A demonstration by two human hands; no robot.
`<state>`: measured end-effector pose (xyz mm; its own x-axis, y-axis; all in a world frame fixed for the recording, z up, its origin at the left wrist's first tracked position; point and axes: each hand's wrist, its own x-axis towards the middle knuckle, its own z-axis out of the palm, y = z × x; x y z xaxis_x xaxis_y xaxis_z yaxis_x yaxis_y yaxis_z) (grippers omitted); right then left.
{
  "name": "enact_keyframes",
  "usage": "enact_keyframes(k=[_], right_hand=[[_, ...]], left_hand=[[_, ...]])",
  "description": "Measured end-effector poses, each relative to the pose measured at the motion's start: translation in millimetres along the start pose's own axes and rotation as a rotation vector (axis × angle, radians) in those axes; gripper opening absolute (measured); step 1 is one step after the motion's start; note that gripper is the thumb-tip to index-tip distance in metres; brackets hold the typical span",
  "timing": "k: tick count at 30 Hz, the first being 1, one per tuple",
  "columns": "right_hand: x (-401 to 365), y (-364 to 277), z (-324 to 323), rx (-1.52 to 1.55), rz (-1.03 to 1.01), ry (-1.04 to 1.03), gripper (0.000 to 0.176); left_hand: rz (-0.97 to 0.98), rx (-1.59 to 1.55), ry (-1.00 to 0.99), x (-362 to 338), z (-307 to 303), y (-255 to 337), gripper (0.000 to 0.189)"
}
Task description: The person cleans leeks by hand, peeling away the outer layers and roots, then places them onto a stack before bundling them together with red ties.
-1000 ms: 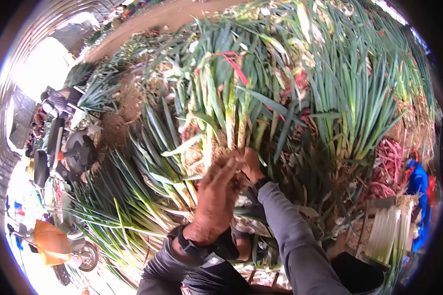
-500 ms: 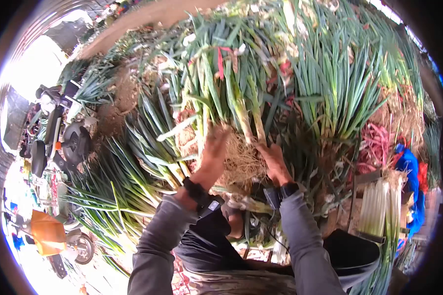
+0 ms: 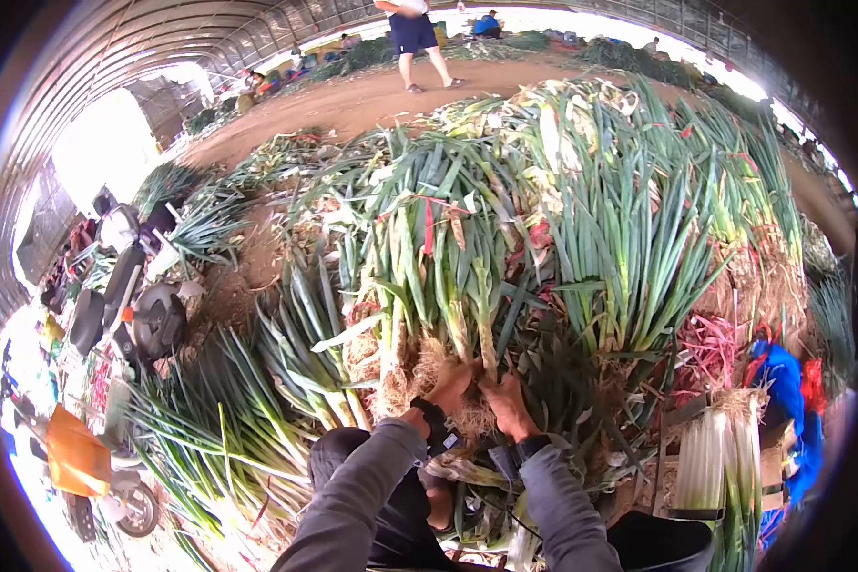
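Observation:
Near the middle of the view, both hands are at the root end of a bundle of green onions (image 3: 429, 238) that has a red tie (image 3: 428, 227) round its leaves. My left hand (image 3: 451, 386) is closed at the stalk bases, beside the pale tangled roots (image 3: 394, 391); what its fingers hold is hidden. Just to the right, my right hand (image 3: 508, 405) is closed round the lower end of a stalk (image 3: 487, 334). Dark wrist devices sit on both wrists.
More onions (image 3: 629, 229) lie to the right, others (image 3: 229, 419) to the left. Red ties (image 3: 705, 353), blue cloth (image 3: 782, 381) and trimmed white stalks (image 3: 720, 458) are at the right. Motorbikes (image 3: 143, 315) stand at the left. A person (image 3: 413, 38) stands at the back.
The view has tilted up, bringing the standing person and the roof into sight. My left hand has moved right, closer to my right hand, at the root end.

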<state>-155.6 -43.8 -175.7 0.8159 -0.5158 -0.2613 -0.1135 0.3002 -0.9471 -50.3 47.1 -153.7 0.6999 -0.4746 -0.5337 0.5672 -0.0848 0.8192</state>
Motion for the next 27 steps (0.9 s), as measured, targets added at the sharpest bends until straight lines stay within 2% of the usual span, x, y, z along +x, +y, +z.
enact_keyframes(k=[2, 5, 6, 9, 10, 11, 12, 13, 16, 17, 18, 19, 21, 22, 23, 24, 25, 26, 27], right_hand=[[3.9, 45.4, -11.9, -0.126, -0.097, 0.022, 0.024], [-23.4, 35.7, -26.6, -0.494, -0.136, 0.101, 0.032], [-22.1, 51.6, -30.9, -0.508, -0.268, 0.163, 0.037], [-56.4, 24.8, -28.8, -0.615, -0.252, 0.185, 0.040], [-69.8, 19.6, -25.9, -0.651, -0.282, 0.199, 0.042], [-84.7, 9.6, -25.7, -0.628, -0.224, 0.179, 0.045], [-100.6, -0.8, -28.0, -0.632, -0.143, 0.174, 0.046], [-115.5, -16.4, -30.7, -0.636, -0.063, 0.170, 0.047], [-146.7, -51.1, -59.2, -0.308, -0.027, -0.008, 0.033], [-151.2, -61.8, -73.8, -0.492, -0.236, -0.006, 0.032], [-156.4, -73.2, -92.3, -0.671, -0.448, -0.018, 0.033], [-168.1, -97.0, -97.5, -0.738, -0.517, -0.026, 0.041], [-192.9, -146.2, -106.9, -0.869, -0.663, -0.026, 0.063], [-203.8, -176.4, -110.2, -0.934, -0.859, -0.049, 0.074], [-214.2, -196.1, -112.5, -0.936, -0.895, -0.037, 0.069], [-222.4, -212.1, -112.5, -0.846, -0.804, -0.015, 0.064], [-229.8, -225.4, -112.3, -0.600, -0.572, 0.022, 0.060], [-239.7, -237.9, -107.9, -0.349, -0.355, 0.090, 0.058], [-266.6, -280.6, -78.4, -0.039, -0.080, 0.279, 0.056]], left_hand=[[0.010, -0.021, -0.003, 7.2, 2.1, -20.1, 0.027], [0.020, -0.028, 0.077, -4.0, 13.5, -24.3, 0.018], [0.048, -0.014, 0.039, 5.5, 8.9, -34.0, 0.024], [-0.033, 0.068, 0.148, -7.2, 14.8, -20.1, 0.027], [-0.049, 0.117, 0.099, -19.8, 10.9, -10.4, 0.028], [0.086, 0.015, 0.072, -18.2, 7.3, -17.7, 0.030], [0.051, 0.091, 0.171, -13.2, 2.4, -21.8, 0.032], [0.079, 0.122, 0.164, 2.2, -9.0, -30.1, 0.030], [0.241, 0.301, 0.172, 59.2, -37.7, -62.4, 0.028], [0.385, 0.365, 0.207, 54.4, -32.2, -55.0, 0.029], [0.292, 0.456, 0.165, 45.3, -27.2, -51.8, 0.030], [0.203, 0.551, 0.116, -18.2, -1.1, -3.3, 0.032], [0.265, 0.728, 0.001, -29.7, 7.5, 8.1, 0.043], [0.297, 0.718, -0.063, -36.7, 14.2, 14.8, 0.049], [0.300, 0.601, -0.124, -44.3, 23.5, 21.2, 0.055], [0.294, 0.343, -0.166, -52.9, 38.3, 26.5, 0.060], [0.284, 0.086, -0.210, -72.5, 55.2, 40.2, 0.064], [0.250, 0.056, -0.310, -91.6, 57.5, 57.2, 0.066], [0.208, 0.026, -0.408, -125.9, 63.2, 87.9, 0.069]])
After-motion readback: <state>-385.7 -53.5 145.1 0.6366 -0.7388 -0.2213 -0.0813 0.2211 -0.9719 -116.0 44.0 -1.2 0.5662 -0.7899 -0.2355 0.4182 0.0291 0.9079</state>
